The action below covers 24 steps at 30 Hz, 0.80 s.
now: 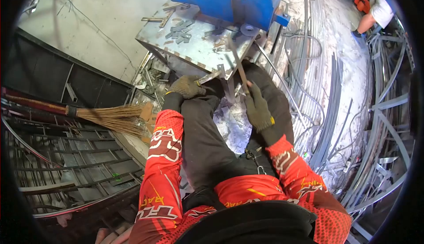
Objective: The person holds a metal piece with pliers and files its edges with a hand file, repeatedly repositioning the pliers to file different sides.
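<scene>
My left hand (187, 87), in a grey-brown work glove, rests by my left knee and is closed around a short flat metal strip (210, 77). The strip's far end lies close to the corner of a low steel-topped table (198, 58). My right hand (259, 110), gloved alike, grips a long thin bar (239, 65) that looks like a file. It points up and away over the table's right corner, its far end blurred. Small flat metal pieces (180, 31) lie scattered on the tabletop, and a round disc (249, 30) sits near a blue bench vise (225, 1).
Long metal strips (329, 111) cover the floor on the right, beside curved metal frames (388, 116). A straw broom (112, 113) lies to the left above a metal grid (75, 164). At the upper right, another person's arm (367, 23) shows.
</scene>
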### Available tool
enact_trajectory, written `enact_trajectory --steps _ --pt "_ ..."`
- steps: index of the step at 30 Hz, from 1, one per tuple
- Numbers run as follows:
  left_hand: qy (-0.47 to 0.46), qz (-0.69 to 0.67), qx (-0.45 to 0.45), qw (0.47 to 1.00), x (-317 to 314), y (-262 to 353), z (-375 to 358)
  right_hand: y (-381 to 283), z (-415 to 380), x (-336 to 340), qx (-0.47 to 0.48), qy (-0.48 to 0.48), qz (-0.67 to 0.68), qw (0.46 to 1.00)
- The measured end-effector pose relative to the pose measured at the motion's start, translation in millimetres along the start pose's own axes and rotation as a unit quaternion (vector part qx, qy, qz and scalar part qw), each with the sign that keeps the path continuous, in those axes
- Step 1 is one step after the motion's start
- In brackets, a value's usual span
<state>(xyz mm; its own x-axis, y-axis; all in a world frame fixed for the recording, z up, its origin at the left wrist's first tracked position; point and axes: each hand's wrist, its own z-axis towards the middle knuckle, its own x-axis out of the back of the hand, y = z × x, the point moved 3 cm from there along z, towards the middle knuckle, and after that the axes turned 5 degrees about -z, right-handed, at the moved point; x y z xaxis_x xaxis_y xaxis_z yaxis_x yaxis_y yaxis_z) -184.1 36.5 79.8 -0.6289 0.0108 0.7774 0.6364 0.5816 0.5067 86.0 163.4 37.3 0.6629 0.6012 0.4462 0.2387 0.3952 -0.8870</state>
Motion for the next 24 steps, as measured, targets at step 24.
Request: enact_trajectory --steps 24 --pt "0.011 0.034 0.012 0.999 -7.5 -3.3 17.4 -11.1 10.5 -21.0 -0.218 -0.139 0.416 0.872"
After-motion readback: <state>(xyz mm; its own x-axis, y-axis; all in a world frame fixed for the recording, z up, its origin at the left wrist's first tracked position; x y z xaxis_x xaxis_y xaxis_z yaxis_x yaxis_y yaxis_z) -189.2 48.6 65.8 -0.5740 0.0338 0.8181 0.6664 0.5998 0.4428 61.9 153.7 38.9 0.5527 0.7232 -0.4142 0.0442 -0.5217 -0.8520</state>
